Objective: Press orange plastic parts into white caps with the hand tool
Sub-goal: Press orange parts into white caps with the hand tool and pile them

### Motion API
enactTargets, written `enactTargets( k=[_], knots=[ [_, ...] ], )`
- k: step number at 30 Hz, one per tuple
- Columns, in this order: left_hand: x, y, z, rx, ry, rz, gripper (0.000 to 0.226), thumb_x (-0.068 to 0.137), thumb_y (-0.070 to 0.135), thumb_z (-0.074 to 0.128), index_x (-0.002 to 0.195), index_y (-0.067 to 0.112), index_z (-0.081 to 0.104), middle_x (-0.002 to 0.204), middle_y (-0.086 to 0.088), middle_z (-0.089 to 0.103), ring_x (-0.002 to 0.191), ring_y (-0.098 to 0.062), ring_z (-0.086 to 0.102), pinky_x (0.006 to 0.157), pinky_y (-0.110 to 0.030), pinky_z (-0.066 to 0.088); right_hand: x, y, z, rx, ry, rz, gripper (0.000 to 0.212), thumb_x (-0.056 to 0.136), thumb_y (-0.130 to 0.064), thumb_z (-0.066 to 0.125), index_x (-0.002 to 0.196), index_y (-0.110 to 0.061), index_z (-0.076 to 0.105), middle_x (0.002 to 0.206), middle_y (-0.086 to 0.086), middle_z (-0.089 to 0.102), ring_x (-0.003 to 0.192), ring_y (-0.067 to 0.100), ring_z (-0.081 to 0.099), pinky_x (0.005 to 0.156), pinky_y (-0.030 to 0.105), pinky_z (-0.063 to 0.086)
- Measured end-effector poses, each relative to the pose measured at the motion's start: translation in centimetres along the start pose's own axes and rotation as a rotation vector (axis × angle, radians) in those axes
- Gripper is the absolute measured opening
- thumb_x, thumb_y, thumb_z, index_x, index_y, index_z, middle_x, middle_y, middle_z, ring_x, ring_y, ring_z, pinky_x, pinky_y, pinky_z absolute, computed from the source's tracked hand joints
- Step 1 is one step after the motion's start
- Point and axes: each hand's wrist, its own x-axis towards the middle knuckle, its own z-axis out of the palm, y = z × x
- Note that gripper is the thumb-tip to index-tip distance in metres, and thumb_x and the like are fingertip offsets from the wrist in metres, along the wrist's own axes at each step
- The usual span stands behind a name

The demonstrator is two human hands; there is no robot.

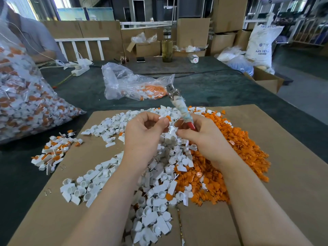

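**Lining up the orange bit before the squeeze**

So the left hand [144, 129] is pinching a white cap [163, 117] with an orange insert [168, 118] sitting at its edge, held up above the piles. The right hand [197, 134] is wrapped round the hand tool [179, 107], a plier-type thing with rag-wound handles and its metal nose pointing up and away. Hands are close but not touching, and the tool isn't on the part yet.

My take: seat the insert square in the cap first, then bring the nose over and squeeze straight, or it'll probably pop in crooked.

Loose white caps [113, 176] and orange parts [236, 157] sit heaped on the cardboard sheet [292, 174]; assembled ones [53, 153] lie off left.
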Motion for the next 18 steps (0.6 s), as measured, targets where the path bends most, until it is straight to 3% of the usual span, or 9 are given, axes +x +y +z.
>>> enactTargets(
  k=[1,3,5,8,11,14,18],
  knots=[
    [0.0,-0.1,-0.1,-0.028,-0.007,0.006,0.011,0.087,0.016,0.074,0.079,0.018,0.066,0.071,0.007,0.074,0.071,-0.009,0.073,0.066,-0.018,0.056,-0.1,0.1,-0.5,0.007,-0.03,0.022,0.01,0.088,-0.014,0.066,0.096,-0.01,0.066,0.085,0.014,0.06,0.074,0.023,0.055,0.073,0.044,0.047],
    [0.2,-0.1,-0.2,-0.073,-0.012,0.016,0.011,0.089,0.014,0.072,0.08,0.016,0.065,0.07,0.007,0.074,0.071,-0.01,0.073,0.071,-0.021,0.056,-0.2,0.2,-1.3,0.026,-0.064,0.042,0.01,0.088,-0.012,0.066,0.094,-0.02,0.067,0.083,0.0,0.06,0.069,0.004,0.055,0.069,0.029,0.043],
    [0.3,-0.2,-0.4,-0.112,-0.014,0.032,0.01,0.09,0.011,0.07,0.081,0.015,0.065,0.067,0.008,0.072,0.07,-0.009,0.072,0.074,-0.022,0.056,-0.2,0.4,-1.9,0.016,-0.112,0.065,0.013,0.088,-0.012,0.066,0.093,-0.024,0.067,0.085,-0.007,0.061,0.067,-0.004,0.055,0.07,0.024,0.039],
    [0.4,-0.2,-0.6,-0.164,0.002,0.057,0.009,0.091,0.009,0.067,0.083,0.013,0.065,0.067,0.008,0.072,0.07,-0.006,0.07,0.071,-0.016,0.054,-0.3,0.4,-2.3,-0.065,-0.196,0.098,0.013,0.087,-0.016,0.068,0.1,-0.017,0.066,0.101,0.006,0.067,0.089,0.015,0.064,0.083,0.039,0.05],
    [0.5,-0.1,-0.7,-0.181,0.018,0.067,0.007,0.092,0.009,0.066,0.085,0.011,0.066,0.067,0.008,0.071,0.068,-0.004,0.069,0.069,-0.015,0.053,-0.4,0.0,-2.0,-0.148,-0.247,0.087,0.036,0.081,-0.027,0.07,0.104,-0.001,0.06,0.104,0.021,0.063,0.096,0.038,0.061,0.09,0.054,0.046],
    [0.5,0.0,-0.7,-0.187,0.026,0.061,0.007,0.092,0.008,0.066,0.085,0.011,0.065,0.065,0.01,0.07,0.067,-0.003,0.068,0.071,-0.017,0.054,-0.5,-0.2,-1.9,-0.149,-0.279,0.102,0.054,0.073,-0.037,0.065,0.109,0.003,0.057,0.109,0.028,0.061,0.099,0.044,0.058,0.092,0.057,0.044],
    [0.4,0.2,-0.6,-0.148,0.036,0.063,0.007,0.09,0.01,0.069,0.084,0.011,0.066,0.065,0.01,0.071,0.067,-0.005,0.069,0.068,-0.015,0.054,-0.3,0.2,-1.2,-0.133,-0.175,0.049,0.035,0.087,-0.026,0.07,0.1,0.004,0.059,0.097,0.029,0.059,0.086,0.042,0.057,0.081,0.052,0.048]
  ],
)
